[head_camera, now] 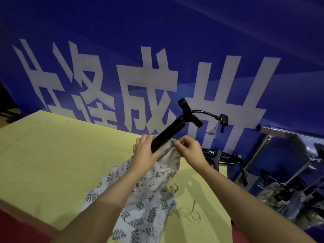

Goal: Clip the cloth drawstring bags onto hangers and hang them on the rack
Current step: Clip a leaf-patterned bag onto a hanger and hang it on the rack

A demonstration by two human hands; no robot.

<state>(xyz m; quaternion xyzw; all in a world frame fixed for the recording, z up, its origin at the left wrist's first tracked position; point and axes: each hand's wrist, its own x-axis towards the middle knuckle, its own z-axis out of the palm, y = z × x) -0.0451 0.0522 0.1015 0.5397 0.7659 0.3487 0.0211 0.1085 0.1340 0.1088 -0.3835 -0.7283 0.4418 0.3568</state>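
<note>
The bag [164, 165] is looking like soft, matt printed cloth, the black pump thing [168, 132] is showing up smooth and slightly glossy, and the yellow worktop [52, 155] is reading as plain matt.

Staged indoor work area: yellow-covered table [52, 155] before a blue printed banner [157, 50].

Both forearms are bare to the frame edge, no sleeves, left hand [144, 151] and right hand [190, 149] ringless.
</note>
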